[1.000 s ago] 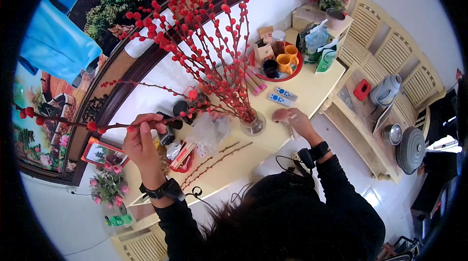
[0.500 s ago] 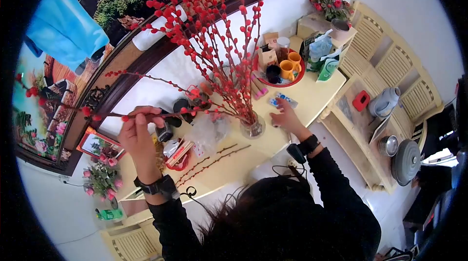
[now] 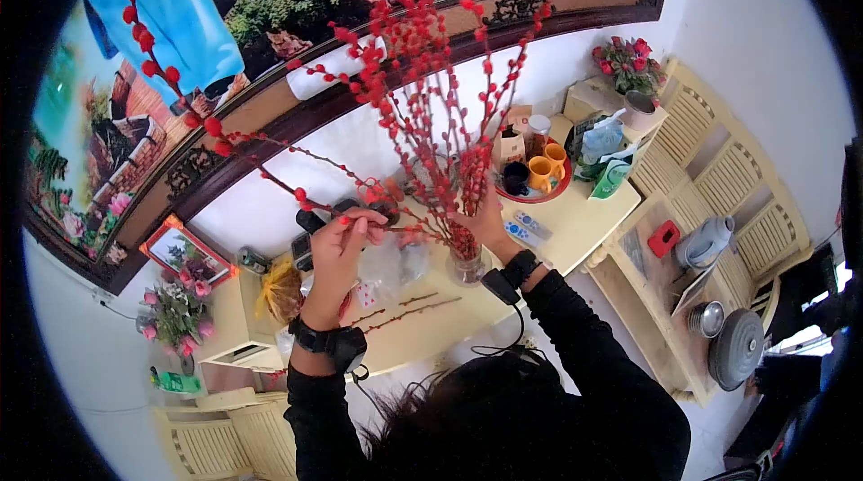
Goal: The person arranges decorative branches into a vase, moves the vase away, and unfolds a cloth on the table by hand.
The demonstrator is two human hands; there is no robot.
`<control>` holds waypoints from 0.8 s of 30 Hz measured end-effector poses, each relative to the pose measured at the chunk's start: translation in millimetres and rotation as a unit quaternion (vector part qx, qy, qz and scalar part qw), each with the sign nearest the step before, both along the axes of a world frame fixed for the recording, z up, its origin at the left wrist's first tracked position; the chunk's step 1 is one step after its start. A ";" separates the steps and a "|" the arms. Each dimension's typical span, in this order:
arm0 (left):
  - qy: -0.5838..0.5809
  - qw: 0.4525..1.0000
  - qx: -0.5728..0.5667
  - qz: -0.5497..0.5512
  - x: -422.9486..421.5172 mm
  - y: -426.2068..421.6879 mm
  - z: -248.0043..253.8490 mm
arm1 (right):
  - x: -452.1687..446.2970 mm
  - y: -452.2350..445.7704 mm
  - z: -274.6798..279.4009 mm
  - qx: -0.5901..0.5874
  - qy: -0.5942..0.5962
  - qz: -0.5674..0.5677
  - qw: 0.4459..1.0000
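A glass vase (image 3: 467, 267) on the table holds a tall bunch of red-budded branches (image 3: 422, 112). My left hand (image 3: 342, 247) is closed in a pinch round one long red-budded branch (image 3: 213, 127), left of the vase. That branch slants up to the left, and its lower end runs toward the bunch. Just above the vase's mouth, my right hand (image 3: 486, 225) is wrapped against the stems from the right, its fingertips partly hidden among the buds. Loose budded twigs (image 3: 409, 310) lie on the table between my arms.
A red-rimmed tray (image 3: 548, 196) with orange mugs (image 3: 541, 172) stands beyond my right hand. Clear plastic bags (image 3: 385, 261) lie near the vase. A large framed picture (image 3: 261, 90) hangs behind; a wooden bench (image 3: 710, 144) is at the right.
My left hand has moved right, bringing its branch closer to the vase and tilting it more steeply. My right hand, open before over the table, has come to the stems. The view has shifted slightly.
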State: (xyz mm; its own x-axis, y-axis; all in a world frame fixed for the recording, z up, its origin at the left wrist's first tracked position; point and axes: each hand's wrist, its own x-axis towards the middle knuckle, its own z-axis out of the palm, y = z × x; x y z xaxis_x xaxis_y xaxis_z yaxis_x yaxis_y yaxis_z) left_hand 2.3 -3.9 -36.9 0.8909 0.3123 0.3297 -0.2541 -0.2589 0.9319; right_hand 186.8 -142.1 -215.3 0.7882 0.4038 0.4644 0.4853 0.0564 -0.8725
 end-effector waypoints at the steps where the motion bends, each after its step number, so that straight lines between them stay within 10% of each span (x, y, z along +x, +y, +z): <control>1: 0.002 1.000 -0.013 0.000 1.0 0.3 -4.6 | 0.8 0.4 -0.6 0.004 0.020 -0.015 1.000; 24: 0.024 0.995 0.079 -0.048 18.9 -20.5 -27.3 | 7.1 -17.0 -18.1 -0.004 0.034 0.036 0.999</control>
State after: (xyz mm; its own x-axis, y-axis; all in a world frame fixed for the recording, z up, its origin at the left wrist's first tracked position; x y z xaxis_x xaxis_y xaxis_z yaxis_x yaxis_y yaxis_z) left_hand 21.2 -24.4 -64.2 0.9300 0.1723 0.3245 -0.2410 -0.3806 0.8928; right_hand 193.9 -159.1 -233.4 0.7863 0.4642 0.4077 0.4201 0.0822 -0.9037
